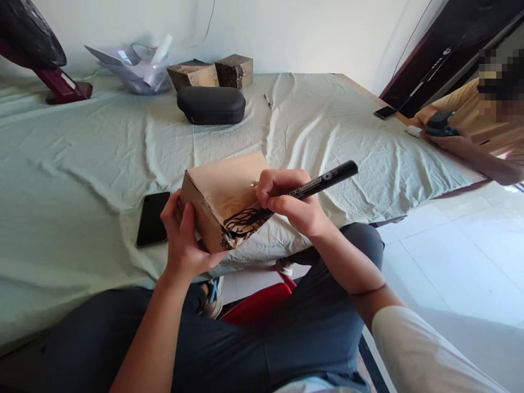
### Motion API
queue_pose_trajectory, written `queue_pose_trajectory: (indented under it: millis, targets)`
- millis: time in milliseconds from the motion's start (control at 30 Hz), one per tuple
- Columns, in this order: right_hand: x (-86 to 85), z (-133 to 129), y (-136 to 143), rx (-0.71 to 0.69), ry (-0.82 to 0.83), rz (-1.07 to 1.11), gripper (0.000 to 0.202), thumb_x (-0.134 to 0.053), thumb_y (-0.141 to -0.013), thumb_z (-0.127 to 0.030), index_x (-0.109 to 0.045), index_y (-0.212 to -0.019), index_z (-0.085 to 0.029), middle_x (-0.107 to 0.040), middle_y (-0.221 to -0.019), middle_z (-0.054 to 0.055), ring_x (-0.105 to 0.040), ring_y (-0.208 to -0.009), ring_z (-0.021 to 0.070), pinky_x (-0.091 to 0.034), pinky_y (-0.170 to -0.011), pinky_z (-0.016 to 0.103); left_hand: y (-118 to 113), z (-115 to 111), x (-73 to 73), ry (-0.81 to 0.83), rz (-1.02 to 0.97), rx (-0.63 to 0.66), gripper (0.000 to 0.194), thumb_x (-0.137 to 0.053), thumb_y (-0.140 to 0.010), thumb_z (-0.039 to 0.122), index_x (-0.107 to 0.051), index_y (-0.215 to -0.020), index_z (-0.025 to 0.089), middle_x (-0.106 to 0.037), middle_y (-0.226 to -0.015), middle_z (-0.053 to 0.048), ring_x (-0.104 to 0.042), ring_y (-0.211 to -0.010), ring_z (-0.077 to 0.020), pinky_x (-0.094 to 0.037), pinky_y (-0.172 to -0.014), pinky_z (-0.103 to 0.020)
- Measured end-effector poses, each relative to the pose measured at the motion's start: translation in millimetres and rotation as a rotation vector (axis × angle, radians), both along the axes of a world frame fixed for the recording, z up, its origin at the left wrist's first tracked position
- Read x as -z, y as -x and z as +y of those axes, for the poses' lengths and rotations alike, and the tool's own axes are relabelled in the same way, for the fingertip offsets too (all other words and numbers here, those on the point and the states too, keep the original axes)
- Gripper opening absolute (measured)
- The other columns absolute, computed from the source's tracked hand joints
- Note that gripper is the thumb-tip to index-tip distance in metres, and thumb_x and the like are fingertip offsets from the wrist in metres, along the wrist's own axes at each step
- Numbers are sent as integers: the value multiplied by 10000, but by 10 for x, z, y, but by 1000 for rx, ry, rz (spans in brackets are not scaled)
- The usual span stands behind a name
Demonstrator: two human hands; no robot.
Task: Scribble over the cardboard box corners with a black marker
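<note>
A brown cardboard box (229, 177) is held tilted at the front edge of the cloth-covered table. My left hand (186, 240) grips the box from its left end and underside. Between the fingers and thumb of my right hand (292, 202) is a thick black marker (325, 180). Its back end points up to the right, and its front end is over the box's near corner. Dark looping lines (241, 221) cover that corner, and some run onto the adjoining side. The marker's very tip is hard to make out against the dark lines.
A black phone (152, 219) lies left of the box. Farther back are a black case (211, 105), two patterned boxes (234, 71), a clear plastic basket (141, 76), a fan stand (61, 87) and a small pen (267, 101). At right sits another person (462, 125), near a second phone (385, 112).
</note>
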State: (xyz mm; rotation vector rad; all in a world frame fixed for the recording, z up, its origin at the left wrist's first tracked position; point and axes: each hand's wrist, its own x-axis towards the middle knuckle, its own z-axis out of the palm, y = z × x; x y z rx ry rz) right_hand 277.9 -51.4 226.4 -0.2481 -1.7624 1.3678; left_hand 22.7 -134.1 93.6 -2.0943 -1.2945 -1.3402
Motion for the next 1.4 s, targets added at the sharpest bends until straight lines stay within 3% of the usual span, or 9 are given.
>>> queue_pose_trajectory:
  millis: [200, 500, 700, 867, 1033, 1400]
  targets:
    - [77, 3, 44, 19, -118, 57, 123, -623, -852, -151, -599, -768, -238, -551, -705, -53, -432, -623, 105, -394, -589, 278, 36, 35, 26, -21, 24, -1, 1587, -1003, -581, 772, -196, -1839, 237, -322, -1738, -281, -463, -1560, -521, -498, -1227, -742]
    - [52, -5, 15, 107, -119, -104, 94, -602, -835, -235, -553, -764, -271, -513, -676, -45, -430, -647, 135, -422, -602, 310, 18, 23, 7, -19, 34, -6, 1593, -974, -606, 817, -166, -1853, 242, -313, -1746, -284, -454, -1562, -523, -491, -1223, -745]
    - [63, 20, 23, 79, -175, -28, 101, -568, -844, -215, -528, -758, -248, -474, -665, -64, -417, -633, 108, -389, -604, 287, 22, 35, 0, -46, 33, 15, 1606, -998, -596, 773, -192, -1858, 194, -338, -1743, -297, -448, -1568, -514, -513, -1215, -702]
    - [60, 25, 20, 56, -165, 14, 155, -588, -836, -160, -536, -714, -239, -492, -659, -62, -386, -603, 96, -345, -580, 280, 49, 34, 26, -25, 26, 2, 1587, -976, -594, 783, -183, -1856, 240, -332, -1743, -271, -454, -1563, -512, -497, -1225, -722]
    - [46, 31, 21, 81, -155, 10, 150, -593, -843, -185, -543, -709, -231, -489, -651, -67, -394, -607, 97, -353, -609, 270, 109, 28, 80, -3, 19, -15, 1547, -982, -613, 659, -171, -1849, 202, -316, -1743, -289, -431, -1579, -528, -472, -1243, -731]
    - [72, 70, 14, 79, -63, -5, 161, -587, -842, -204, -528, -695, -230, -457, -637, -65, -381, -619, 106, -337, -611, 280, 130, 35, 119, 28, -9, -39, 1531, -957, -603, 679, -163, -1838, 249, -307, -1743, -255, -422, -1577, -520, -438, -1272, -740]
